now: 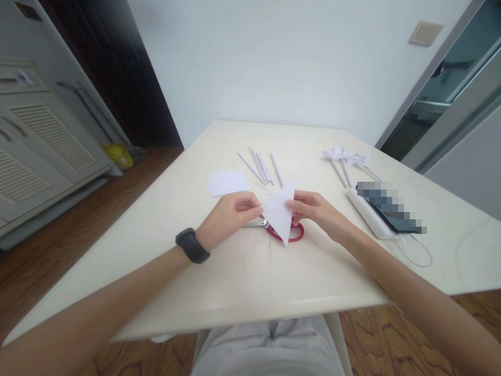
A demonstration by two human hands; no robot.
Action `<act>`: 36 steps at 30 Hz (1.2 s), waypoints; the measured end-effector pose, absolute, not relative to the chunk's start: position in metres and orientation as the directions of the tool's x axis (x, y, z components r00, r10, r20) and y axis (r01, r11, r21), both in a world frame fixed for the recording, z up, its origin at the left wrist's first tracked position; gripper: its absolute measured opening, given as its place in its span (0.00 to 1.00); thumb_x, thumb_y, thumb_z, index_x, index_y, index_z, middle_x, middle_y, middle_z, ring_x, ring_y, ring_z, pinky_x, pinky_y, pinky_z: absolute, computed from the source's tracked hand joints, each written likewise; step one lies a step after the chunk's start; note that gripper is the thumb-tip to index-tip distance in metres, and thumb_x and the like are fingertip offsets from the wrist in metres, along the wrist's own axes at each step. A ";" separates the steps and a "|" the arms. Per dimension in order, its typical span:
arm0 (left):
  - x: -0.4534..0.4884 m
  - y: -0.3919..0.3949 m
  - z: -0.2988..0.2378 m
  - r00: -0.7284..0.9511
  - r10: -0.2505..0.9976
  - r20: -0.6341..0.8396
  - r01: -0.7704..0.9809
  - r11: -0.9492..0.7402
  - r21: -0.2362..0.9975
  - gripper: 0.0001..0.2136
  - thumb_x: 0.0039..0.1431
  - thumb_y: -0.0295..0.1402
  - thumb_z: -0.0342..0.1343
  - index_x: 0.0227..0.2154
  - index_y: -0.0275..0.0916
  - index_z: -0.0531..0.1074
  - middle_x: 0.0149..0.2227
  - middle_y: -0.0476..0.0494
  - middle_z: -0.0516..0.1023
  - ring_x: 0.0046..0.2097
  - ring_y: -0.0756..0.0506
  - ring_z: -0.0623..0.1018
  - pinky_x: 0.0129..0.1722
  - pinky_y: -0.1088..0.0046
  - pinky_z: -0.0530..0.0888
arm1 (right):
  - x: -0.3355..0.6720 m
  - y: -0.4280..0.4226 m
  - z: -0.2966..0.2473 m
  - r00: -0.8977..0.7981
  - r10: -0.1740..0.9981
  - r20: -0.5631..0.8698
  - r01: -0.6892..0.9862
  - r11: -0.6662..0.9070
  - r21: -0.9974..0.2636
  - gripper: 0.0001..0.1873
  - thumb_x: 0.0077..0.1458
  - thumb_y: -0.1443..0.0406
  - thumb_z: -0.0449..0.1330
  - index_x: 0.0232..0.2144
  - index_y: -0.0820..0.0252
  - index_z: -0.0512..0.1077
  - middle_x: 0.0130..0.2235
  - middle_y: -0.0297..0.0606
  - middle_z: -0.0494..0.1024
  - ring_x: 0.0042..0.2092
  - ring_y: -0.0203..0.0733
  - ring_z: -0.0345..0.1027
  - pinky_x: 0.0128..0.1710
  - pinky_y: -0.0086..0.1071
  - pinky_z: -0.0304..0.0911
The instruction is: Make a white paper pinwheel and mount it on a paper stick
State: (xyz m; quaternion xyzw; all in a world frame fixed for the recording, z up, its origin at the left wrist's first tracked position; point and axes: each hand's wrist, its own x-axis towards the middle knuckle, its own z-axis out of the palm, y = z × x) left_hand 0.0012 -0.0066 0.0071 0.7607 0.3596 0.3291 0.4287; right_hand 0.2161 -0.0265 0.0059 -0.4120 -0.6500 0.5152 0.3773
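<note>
Between my two hands is a white sheet of paper (280, 210) folded into a triangle, held just above the table. My left hand (235, 213), with a black band on its wrist, pinches the triangle's left corner. On the opposite side, the thumb and fingers of my right hand (313, 206) grip the right edge. Beneath the paper lie scissors (298, 234) with red handles; the paper and my hands hide part of them. Their blades point left, under my left hand.
Flat white paper (229, 183) lies left of several rolled paper sticks (260, 164). At the right are paper flowers (340, 153) on stems, a white device (370, 214) with a dark pixelated phone-like thing against it, and a looped cable (425, 261). A wall stands behind the table (164, 292).
</note>
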 end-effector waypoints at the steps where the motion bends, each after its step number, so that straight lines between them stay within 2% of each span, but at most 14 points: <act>1: 0.001 -0.007 0.008 0.515 0.835 0.193 0.259 -0.367 0.893 0.09 0.55 0.36 0.51 0.26 0.36 0.70 0.31 0.45 0.76 0.37 0.46 0.75 0.39 0.71 0.70 | 0.215 -0.027 0.005 -0.404 0.913 0.045 0.160 0.119 -0.980 0.12 0.54 0.59 0.55 0.32 0.63 0.71 0.30 0.37 0.72 0.31 0.35 0.65 0.31 0.28 0.62; 4: 0.001 -0.008 0.009 0.488 0.852 0.188 0.251 -0.343 0.905 0.09 0.54 0.36 0.52 0.25 0.36 0.70 0.30 0.46 0.75 0.35 0.46 0.75 0.37 0.72 0.70 | 0.213 -0.027 0.002 -0.426 0.905 0.018 0.186 0.107 -0.977 0.14 0.55 0.58 0.54 0.30 0.65 0.72 0.29 0.39 0.74 0.29 0.35 0.66 0.30 0.29 0.62; 7: 0.002 -0.009 0.010 0.475 0.861 0.183 0.232 -0.323 0.918 0.09 0.54 0.36 0.52 0.25 0.36 0.69 0.30 0.46 0.75 0.35 0.47 0.75 0.37 0.72 0.70 | 0.212 -0.027 0.002 -0.416 0.909 0.025 0.193 0.115 -0.975 0.17 0.57 0.57 0.51 0.34 0.65 0.71 0.30 0.39 0.74 0.28 0.34 0.66 0.30 0.29 0.62; 12: 0.003 -0.010 0.011 0.431 0.879 0.202 0.238 -0.327 0.915 0.09 0.54 0.36 0.51 0.25 0.36 0.69 0.30 0.46 0.75 0.36 0.46 0.75 0.38 0.71 0.70 | 0.214 -0.027 0.001 -0.491 0.871 -0.007 0.207 0.109 -0.972 0.16 0.55 0.57 0.54 0.33 0.65 0.72 0.31 0.40 0.76 0.29 0.34 0.66 0.30 0.28 0.62; 16: 0.003 -0.011 0.012 0.433 0.880 0.197 0.228 -0.318 0.920 0.09 0.55 0.36 0.51 0.26 0.36 0.70 0.30 0.46 0.76 0.36 0.47 0.75 0.39 0.71 0.69 | 0.215 -0.026 -0.002 -0.457 0.889 0.024 0.197 0.127 -0.972 0.16 0.57 0.57 0.52 0.31 0.64 0.71 0.29 0.37 0.74 0.28 0.33 0.65 0.29 0.27 0.61; 22: 0.003 -0.009 0.011 0.422 0.885 0.200 0.202 -0.306 0.930 0.09 0.55 0.37 0.52 0.26 0.36 0.70 0.30 0.45 0.76 0.36 0.47 0.75 0.39 0.72 0.69 | 0.211 -0.030 0.006 -0.498 0.867 0.027 0.201 0.146 -0.969 0.14 0.56 0.58 0.53 0.37 0.62 0.69 0.29 0.36 0.74 0.30 0.36 0.66 0.29 0.28 0.61; 27: 0.003 -0.010 0.012 0.437 0.882 0.176 0.211 -0.291 0.933 0.09 0.54 0.36 0.52 0.25 0.36 0.68 0.30 0.45 0.76 0.37 0.46 0.76 0.41 0.70 0.70 | 0.214 -0.030 0.006 -0.420 0.904 0.074 0.254 0.195 -0.947 0.14 0.57 0.57 0.51 0.28 0.62 0.68 0.20 0.32 0.71 0.24 0.34 0.61 0.27 0.27 0.56; 32: 0.004 -0.011 0.008 0.563 0.824 0.064 0.184 -0.201 0.962 0.08 0.51 0.37 0.56 0.23 0.37 0.68 0.30 0.45 0.77 0.38 0.43 0.77 0.43 0.65 0.71 | 0.219 -0.027 0.004 -0.327 0.932 0.158 0.341 0.272 -0.900 0.18 0.58 0.55 0.49 0.22 0.60 0.63 0.15 0.29 0.65 0.21 0.32 0.56 0.25 0.27 0.51; 36: 0.006 -0.010 0.003 0.596 0.802 0.042 0.152 -0.164 0.975 0.10 0.51 0.38 0.55 0.33 0.37 0.73 0.38 0.44 0.78 0.43 0.42 0.76 0.46 0.63 0.71 | 0.214 -0.030 0.005 -0.350 0.918 0.188 0.418 0.333 -0.845 0.19 0.58 0.56 0.49 0.19 0.60 0.61 0.13 0.28 0.62 0.19 0.32 0.53 0.23 0.27 0.49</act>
